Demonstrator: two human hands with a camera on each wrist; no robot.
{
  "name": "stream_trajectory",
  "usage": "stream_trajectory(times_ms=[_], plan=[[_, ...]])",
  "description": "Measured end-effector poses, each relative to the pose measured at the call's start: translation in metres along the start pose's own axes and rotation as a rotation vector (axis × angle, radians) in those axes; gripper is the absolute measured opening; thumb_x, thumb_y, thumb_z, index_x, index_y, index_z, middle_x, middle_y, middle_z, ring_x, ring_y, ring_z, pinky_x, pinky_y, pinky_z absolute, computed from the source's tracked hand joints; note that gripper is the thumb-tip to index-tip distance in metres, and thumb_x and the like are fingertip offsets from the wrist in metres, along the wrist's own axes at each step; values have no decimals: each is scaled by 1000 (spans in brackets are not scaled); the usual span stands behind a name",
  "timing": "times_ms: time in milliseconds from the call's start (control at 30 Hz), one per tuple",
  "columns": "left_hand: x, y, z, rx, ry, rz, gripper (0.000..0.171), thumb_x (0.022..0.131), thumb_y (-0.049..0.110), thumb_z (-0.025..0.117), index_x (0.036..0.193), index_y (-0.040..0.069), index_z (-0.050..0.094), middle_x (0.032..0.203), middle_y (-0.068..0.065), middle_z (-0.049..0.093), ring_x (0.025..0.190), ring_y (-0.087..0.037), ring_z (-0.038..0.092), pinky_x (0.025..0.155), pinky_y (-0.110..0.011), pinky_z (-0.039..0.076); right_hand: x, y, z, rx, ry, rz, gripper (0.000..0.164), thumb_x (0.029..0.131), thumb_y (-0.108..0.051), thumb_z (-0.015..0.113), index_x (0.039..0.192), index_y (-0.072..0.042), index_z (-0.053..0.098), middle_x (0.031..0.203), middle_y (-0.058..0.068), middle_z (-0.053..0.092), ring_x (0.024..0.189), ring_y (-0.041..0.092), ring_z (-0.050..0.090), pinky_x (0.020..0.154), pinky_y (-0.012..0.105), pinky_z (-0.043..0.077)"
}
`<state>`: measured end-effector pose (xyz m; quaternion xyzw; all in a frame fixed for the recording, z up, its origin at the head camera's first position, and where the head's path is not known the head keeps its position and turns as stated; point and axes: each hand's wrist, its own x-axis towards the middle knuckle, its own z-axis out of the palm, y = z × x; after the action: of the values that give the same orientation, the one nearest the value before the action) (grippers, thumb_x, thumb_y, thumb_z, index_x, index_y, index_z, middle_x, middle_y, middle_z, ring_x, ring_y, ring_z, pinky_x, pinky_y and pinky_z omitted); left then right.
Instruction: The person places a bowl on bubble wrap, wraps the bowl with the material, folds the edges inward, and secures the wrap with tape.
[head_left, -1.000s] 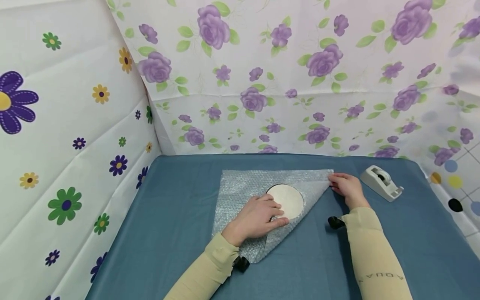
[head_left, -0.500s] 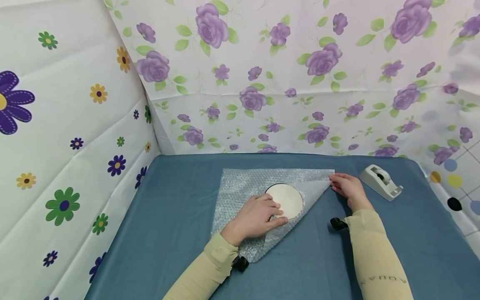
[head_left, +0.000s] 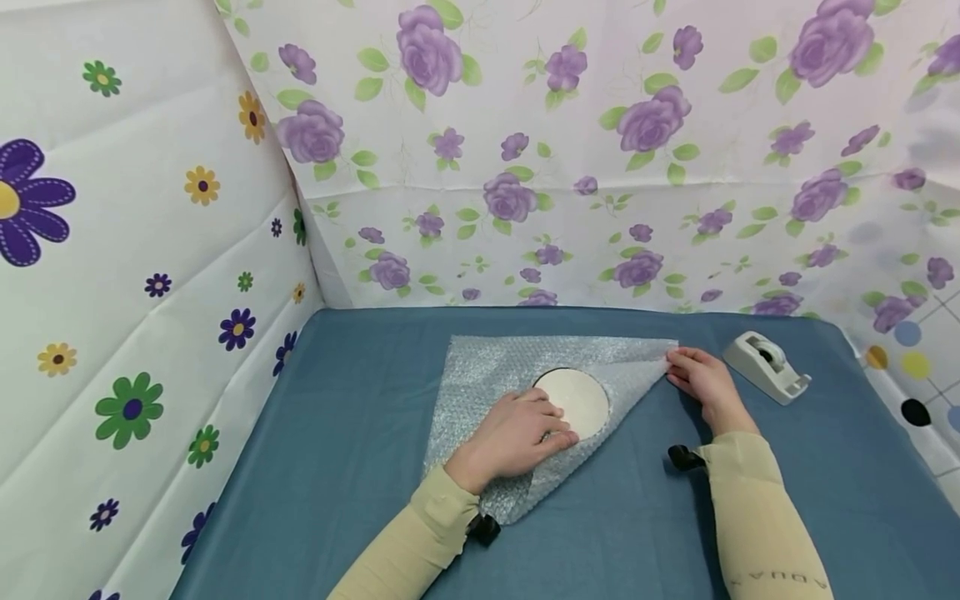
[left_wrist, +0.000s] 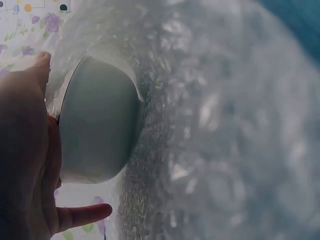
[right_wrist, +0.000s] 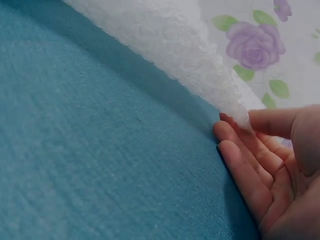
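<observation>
Left hand (head_left: pixel 510 437): I'm resting it flat-ish on a round white object (head_left: pixel 583 400), fingers extended and pressing its top, not gripping. Object is sitting on bubble wrap (head_left: pixel 480 375), right of the sheet's middle, and the wrap is lying on the blue tablecloth (head_left: pixel 345 417). Right hand (head_left: pixel 707 385): I'm pinching the wrap's far right corner between thumb and fingers. A folded edge is running diagonally from that corner to the near end. White tape dispenser (head_left: pixel 767 368) is standing just right of my right hand.
</observation>
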<state>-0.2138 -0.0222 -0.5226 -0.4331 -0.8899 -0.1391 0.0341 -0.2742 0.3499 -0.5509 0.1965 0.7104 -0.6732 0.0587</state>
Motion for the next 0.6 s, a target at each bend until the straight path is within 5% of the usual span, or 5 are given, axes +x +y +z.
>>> stream_trajectory(times_ms=[233, 467, 600], plan=[[1, 2, 2, 4, 8, -11, 44, 114, 53, 45, 123, 33, 82, 132, 8, 74, 131, -16, 58, 102, -45, 52, -3, -1, -4, -55, -76, -24, 86, 104, -52, 67, 167, -3, 33, 114, -18, 65, 105, -6, 66, 97, 18, 55], [2, 3, 1, 4, 13, -14, 45, 114, 54, 44, 123, 32, 82, 131, 8, 74, 131, -16, 58, 101, -46, 53, -2, -4, -1, -107, -69, 28, 88, 103, -56, 66, 168, -7, 34, 156, 8, 55, 115, -3, 64, 106, 22, 51], [2, 4, 2, -1, 10, -21, 46, 114, 55, 44, 123, 31, 83, 131, 8, 74, 131, -16, 58, 102, -48, 52, -1, -5, 2, -135, -41, 43, 86, 103, -57, 66, 166, -5, 37, 164, 16, 46, 117, -1, 63, 109, 26, 50]])
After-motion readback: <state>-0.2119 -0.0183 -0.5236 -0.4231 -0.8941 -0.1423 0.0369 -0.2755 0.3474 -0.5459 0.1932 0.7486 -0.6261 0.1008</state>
